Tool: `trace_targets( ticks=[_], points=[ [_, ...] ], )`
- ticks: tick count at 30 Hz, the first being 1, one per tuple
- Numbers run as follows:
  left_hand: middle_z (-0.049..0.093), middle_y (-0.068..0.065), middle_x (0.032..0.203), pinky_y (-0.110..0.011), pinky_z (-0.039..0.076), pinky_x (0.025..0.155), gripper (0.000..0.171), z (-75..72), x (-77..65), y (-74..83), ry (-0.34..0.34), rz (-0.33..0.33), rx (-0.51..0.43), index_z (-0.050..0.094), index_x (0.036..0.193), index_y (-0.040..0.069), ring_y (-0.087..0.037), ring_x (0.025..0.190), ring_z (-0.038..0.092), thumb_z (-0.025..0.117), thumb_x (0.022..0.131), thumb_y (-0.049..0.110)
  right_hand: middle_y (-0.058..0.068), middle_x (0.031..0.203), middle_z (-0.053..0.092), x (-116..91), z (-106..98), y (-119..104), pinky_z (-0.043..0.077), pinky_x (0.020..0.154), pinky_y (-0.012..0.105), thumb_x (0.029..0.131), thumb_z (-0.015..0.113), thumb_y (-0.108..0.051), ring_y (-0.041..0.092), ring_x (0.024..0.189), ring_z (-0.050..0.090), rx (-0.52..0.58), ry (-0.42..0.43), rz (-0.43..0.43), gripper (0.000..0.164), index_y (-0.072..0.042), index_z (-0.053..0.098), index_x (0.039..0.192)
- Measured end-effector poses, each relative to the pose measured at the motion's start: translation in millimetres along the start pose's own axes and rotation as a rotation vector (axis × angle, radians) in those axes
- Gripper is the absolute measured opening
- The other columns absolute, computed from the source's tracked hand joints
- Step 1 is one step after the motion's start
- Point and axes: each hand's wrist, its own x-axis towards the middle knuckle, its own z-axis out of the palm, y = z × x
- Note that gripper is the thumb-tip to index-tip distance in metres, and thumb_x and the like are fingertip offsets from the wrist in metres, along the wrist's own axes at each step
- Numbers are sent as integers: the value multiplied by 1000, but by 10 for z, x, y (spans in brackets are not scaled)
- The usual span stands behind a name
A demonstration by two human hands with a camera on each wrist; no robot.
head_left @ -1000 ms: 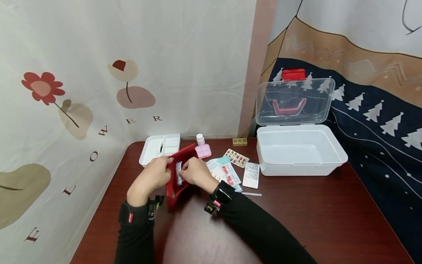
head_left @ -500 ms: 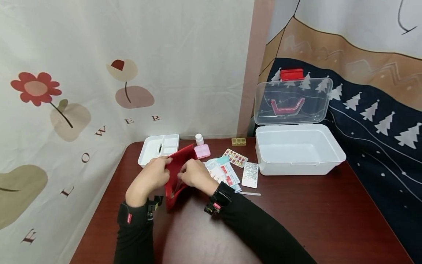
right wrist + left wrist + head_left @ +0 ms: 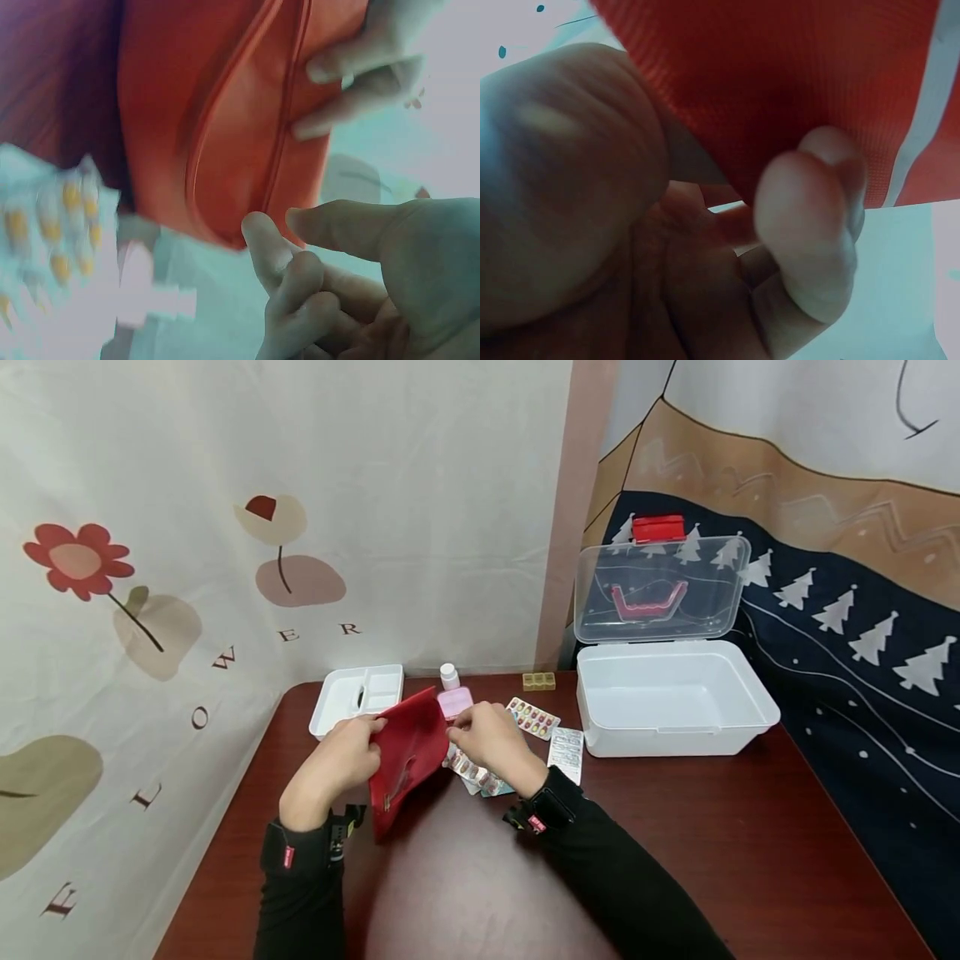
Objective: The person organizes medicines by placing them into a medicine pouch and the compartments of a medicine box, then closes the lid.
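The right hand point(image 3: 491, 739) is now hovering at the right edge of the red pouch point(image 3: 408, 747); half a second ago it was working inside. The pale strip showing there a second ago is no longer appearing, and the pouch's inner face is lying exposed, so the reaching-in seems to be pausing. The left hand point(image 3: 341, 756) is holding the pouch tilted upright over the table point(image 3: 450, 877), its fingers point(image 3: 802, 202) pinching the upper edge. The right fingers point(image 3: 264, 236) are curling, thumb and forefinger standing narrowly apart at the pouch's corner; whether they are gripping the edge, one cannot tell.

The pouch is showing a fine woven outside, a pale band and, within, smooth panels divided by raised seams. Beside it a capsule sheet point(image 3: 474, 771) is displaying yellow-and-clear domes in shiny plastic. A pink case point(image 3: 455, 700) and a rounded white bottle point(image 3: 448, 675) are standing behind; a glossy, rectangular white box point(image 3: 678, 742) is sitting to the right.
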Motion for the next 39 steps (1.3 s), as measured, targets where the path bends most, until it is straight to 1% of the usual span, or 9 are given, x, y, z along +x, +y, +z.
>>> trace_targets(
  ticks=[10,16,22,26,29,32,34,36,39],
  points=[
    [65,-29,149,-33,55,76,54,3,0,14,-1,-16,-32,56,155,-10,-36,116,67,52,102,2,-3,80,80,-149,13,484,55,74,37,97,78,-23,18,78,71,-131,5,-84,13,-16,88,93],
    [65,-32,147,-32,57,72,54,12,-42,3,-4,-28,-37,56,154,-11,-36,111,68,55,101,1,9,102,81,-205,199,530,61,79,48,93,83,-32,32,99,75,-272,-20,-109,23,-11,86,102],
    [66,-33,144,-34,61,74,55,26,-84,0,-9,-38,-44,56,153,-12,-37,112,70,57,100,1,9,98,72,-157,562,752,56,78,51,82,90,-44,32,95,66,-375,-2,-175,34,-12,81,91],
    [65,-33,146,-34,60,73,54,10,-89,3,1,-28,-25,57,152,-13,-37,111,69,56,100,0,11,96,73,-177,525,634,57,82,51,81,92,-40,32,94,68,-401,-20,-145,35,-9,81,91],
    [64,-33,146,-33,60,72,54,12,-80,12,-6,-32,-33,56,153,-12,-37,111,69,57,100,0,11,97,74,-173,534,645,59,85,48,81,92,-40,31,96,69,-385,-20,-126,36,-7,82,90],
    [65,-33,144,-33,61,72,55,17,-78,18,-17,-42,-47,55,154,-12,-36,110,69,58,101,0,8,90,72,-105,696,826,57,73,49,81,87,-33,29,86,69,-360,37,-143,22,-13,77,78],
    [66,-33,144,-34,61,72,55,22,-81,18,-18,-49,-52,55,154,-12,-36,110,69,59,101,0,6,83,71,-101,673,837,55,66,49,82,83,-27,27,79,68,-302,40,-134,19,-16,73,71],
    [66,-33,143,-33,60,71,55,23,-82,20,-16,-53,-51,54,154,-12,-36,110,69,59,101,0,5,80,71,-134,525,739,55,64,48,85,79,-20,24,74,67,-218,3,-103,18,-16,71,69],
    [66,-33,144,-32,59,69,55,32,-84,20,-15,-58,-54,54,155,-11,-36,110,69,59,101,0,4,82,77,-195,246,565,59,74,41,93,79,-16,20,78,69,-96,-88,-41,18,-14,79,75]
  ],
)
